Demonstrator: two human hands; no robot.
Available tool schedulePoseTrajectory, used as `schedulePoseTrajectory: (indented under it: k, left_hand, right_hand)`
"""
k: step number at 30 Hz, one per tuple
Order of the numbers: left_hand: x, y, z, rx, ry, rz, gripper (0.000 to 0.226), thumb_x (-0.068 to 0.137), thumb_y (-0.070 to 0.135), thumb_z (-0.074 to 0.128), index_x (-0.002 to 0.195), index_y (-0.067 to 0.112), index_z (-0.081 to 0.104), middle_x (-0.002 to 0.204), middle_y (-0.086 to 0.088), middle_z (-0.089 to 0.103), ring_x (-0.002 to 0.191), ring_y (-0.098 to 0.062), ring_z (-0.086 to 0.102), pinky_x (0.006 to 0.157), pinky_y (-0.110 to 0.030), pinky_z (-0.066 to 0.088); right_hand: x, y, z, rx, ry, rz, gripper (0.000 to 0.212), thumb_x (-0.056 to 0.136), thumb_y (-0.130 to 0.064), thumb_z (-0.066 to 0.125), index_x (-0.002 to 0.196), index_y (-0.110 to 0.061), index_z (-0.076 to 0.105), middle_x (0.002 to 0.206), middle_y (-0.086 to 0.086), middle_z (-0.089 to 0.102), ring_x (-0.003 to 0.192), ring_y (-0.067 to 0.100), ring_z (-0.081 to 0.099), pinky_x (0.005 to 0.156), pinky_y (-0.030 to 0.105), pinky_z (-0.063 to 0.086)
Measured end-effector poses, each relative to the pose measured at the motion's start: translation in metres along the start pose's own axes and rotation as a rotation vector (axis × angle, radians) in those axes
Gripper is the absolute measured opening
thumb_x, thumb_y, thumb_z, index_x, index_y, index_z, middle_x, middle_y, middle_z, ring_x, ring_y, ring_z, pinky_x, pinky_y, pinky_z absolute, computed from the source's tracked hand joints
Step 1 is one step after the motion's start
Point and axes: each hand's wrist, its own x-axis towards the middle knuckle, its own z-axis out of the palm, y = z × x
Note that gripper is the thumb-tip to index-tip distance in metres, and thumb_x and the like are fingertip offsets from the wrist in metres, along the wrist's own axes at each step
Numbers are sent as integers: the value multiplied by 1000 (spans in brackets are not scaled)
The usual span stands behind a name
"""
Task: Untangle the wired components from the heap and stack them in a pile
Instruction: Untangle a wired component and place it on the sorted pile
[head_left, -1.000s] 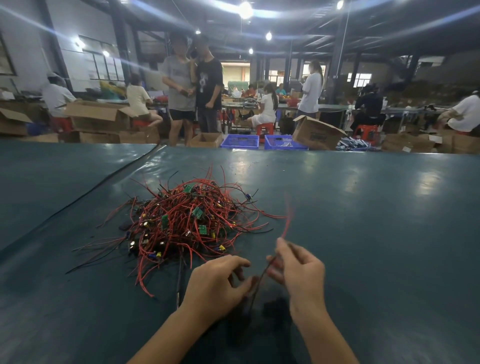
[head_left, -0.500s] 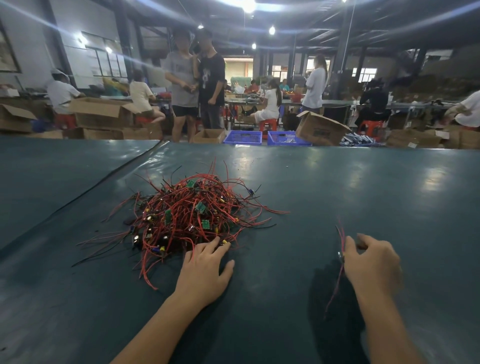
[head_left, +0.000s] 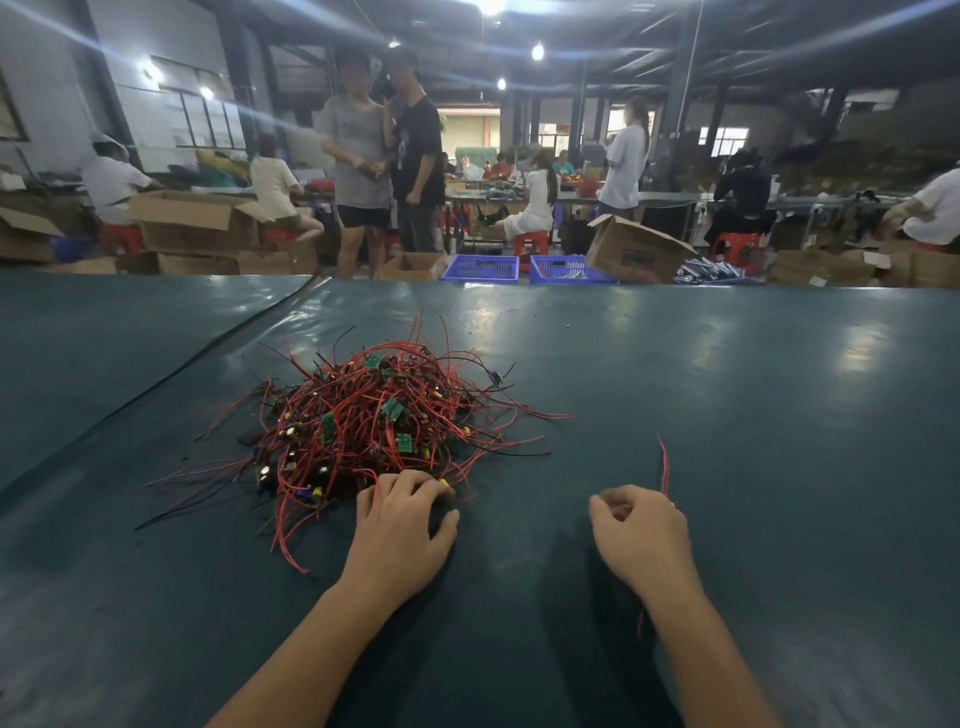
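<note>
Wired components (head_left: 374, 426) meet the left hand (head_left: 402, 525) at the near edge of their heap. That hand's fingers are bent with the tips resting on the nearest red strands, just beside a small yellow part (head_left: 444, 483). Its thumb is splayed to the right on the table (head_left: 727, 395) and pinches nothing, so the grip is loose.

To the right, well apart from the heap, the right hand (head_left: 641, 530) sits low over the table with its fingers curled under. A single red wire (head_left: 663, 462) rises from behind its far side, and a short red length shows again beside the wrist. The hand hides the stretch between, so I cannot tell whether the fingers clamp the wire or it merely lies beneath them.

The heap is left of centre on the dark teal table cover. It is a tangle of red and black leads studded with little green boards (head_left: 328, 427), and loose ends trail out on every side. A dark seam (head_left: 208, 353) runs across the cover from far centre toward near left.

Beyond the table's far edge are two blue crates (head_left: 480, 268), open cardboard boxes (head_left: 636, 249) and red stools (head_left: 530, 241). Two people stand at far left centre (head_left: 358, 156), and others sit at benches behind.
</note>
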Motion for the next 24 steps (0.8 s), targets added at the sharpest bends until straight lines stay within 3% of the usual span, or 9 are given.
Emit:
schedulePoseTrajectory:
  k: [5,7,10,13,15,16,19,24]
  left_hand:
    - [-1,4,-7,-111,125,8,15,90,32,63,102,29,55,98,16,50,100,-15,47,86,-27,24]
    - [-1,6,-8,-140,142,8,22,91,32,63,110,28,53,100,15,54,98,-15,49,87,-28,27]
    - [-1,9,-9,-113,172,43,37,92,30,63,128,21,57,108,7,60,102,-17,53,93,-35,36]
    - [-3,16,-12,-133,283,178,34,86,21,72,119,13,67,101,3,62,95,-19,56,85,-36,44]
    - [-4,22,-13,-173,377,288,35,83,16,76,116,10,69,101,0,63,94,-16,55,83,-31,44]
    - [-5,25,-13,-188,422,345,34,84,16,74,116,9,69,102,-1,64,95,-15,55,84,-29,44]
    - [-8,31,-16,-196,473,479,34,87,18,64,119,8,68,107,-3,66,100,-14,57,86,-27,45]
    - [-12,35,-21,-261,465,546,44,85,16,63,129,13,56,116,1,67,107,-10,58,89,-25,43]
  right_hand:
    - [4,8,-21,-179,152,107,34,93,-38,53,120,-19,64,110,3,67,103,27,58,80,33,46]
    - [1,8,-24,-281,147,101,39,94,-40,51,125,-19,60,116,6,64,110,29,57,91,38,47]
    - [-5,1,-18,-360,183,-34,39,95,-40,51,127,-20,60,117,3,64,109,27,58,95,39,42]
    - [-19,-17,-2,8,157,-184,16,91,-37,60,93,-26,71,90,-12,70,89,15,64,82,32,48]
    - [-29,-30,12,251,9,-211,28,90,-35,65,64,-23,66,60,-16,65,62,3,59,64,24,46]
    - [-34,-35,19,344,-71,-213,33,89,-35,66,59,-21,67,55,-14,64,54,2,54,58,21,44]
    - [-49,-45,33,590,-228,-198,25,90,-31,66,67,-30,75,67,-10,71,58,4,59,55,19,47]
    - [-54,-50,34,825,-190,-164,14,91,-22,65,85,-27,75,79,-5,75,61,6,64,51,21,51]
